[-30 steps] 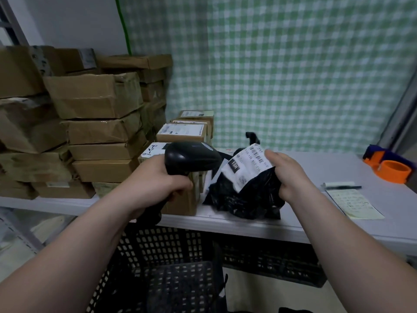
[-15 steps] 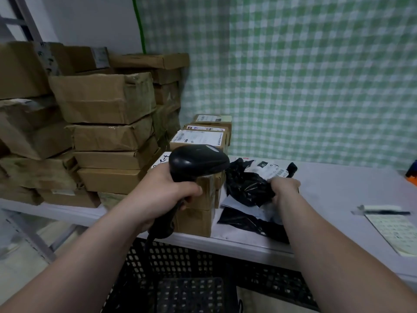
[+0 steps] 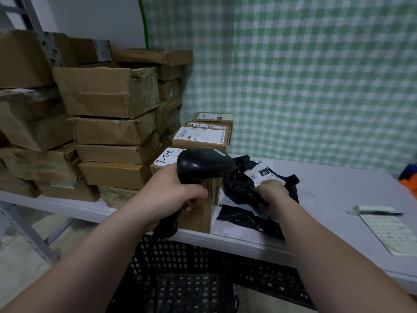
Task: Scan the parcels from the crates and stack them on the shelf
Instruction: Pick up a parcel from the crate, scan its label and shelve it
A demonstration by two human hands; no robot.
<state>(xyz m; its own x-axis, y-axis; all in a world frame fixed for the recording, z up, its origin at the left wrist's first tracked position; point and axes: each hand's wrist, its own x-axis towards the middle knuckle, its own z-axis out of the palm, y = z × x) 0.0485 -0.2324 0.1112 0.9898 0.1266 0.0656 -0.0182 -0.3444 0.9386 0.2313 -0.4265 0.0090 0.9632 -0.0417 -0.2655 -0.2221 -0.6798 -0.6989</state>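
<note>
Black parcel (image 3: pixel 239 188) at shelf (image 3: pixel 327 188) edge (right hand (image 3: pixel 273 192) gripping), scanner (image 3: pixel 203 164) leftward

White shelf (image 3: pixel 327 188): cardboard boxes (image 3: pixel 108 91) (stacked left), black parcel (image 3: pixel 239 189), notepad (image 3: pixel 388 231).

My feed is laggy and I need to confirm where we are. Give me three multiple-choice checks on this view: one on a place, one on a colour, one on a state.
1. Where does the black bag parcel lie?
A) in the crate
B) on the white shelf, right of the small labelled boxes
C) atop the tall carton stack

2. What colour is the scanner?
A) orange
B) white
C) black

3. What is the left hand doing?
A) gripping the scanner handle
B) hanging empty
C) pressing the pen

Answers:
1 B, it lies on the shelf with the right hand gripping it.
2 C, its body is all black.
3 A, the fingers curl round the handle.
</note>
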